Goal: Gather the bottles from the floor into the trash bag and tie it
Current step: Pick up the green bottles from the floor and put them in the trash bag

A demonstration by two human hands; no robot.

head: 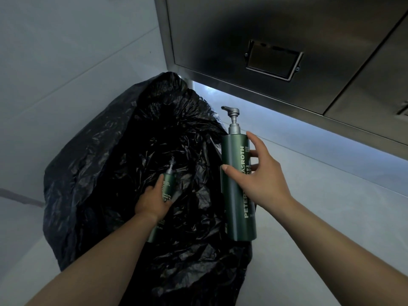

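A large black trash bag (106, 164) lies open on the pale floor in the middle of the view. My left hand (152, 199) reaches down inside the bag and holds a green pump bottle (169, 184), whose lower part shows below my wrist. My right hand (258, 180) grips a second, taller green pump bottle (234, 188) with white lettering, held upright just at the bag's right edge. Its grey pump head points up and left.
A stainless steel cabinet (287, 40) with a recessed label holder overhangs the floor at the top right. Pale floor tiles (320, 217) spread to the right of the bag. A light wall (66, 62) rises on the left.
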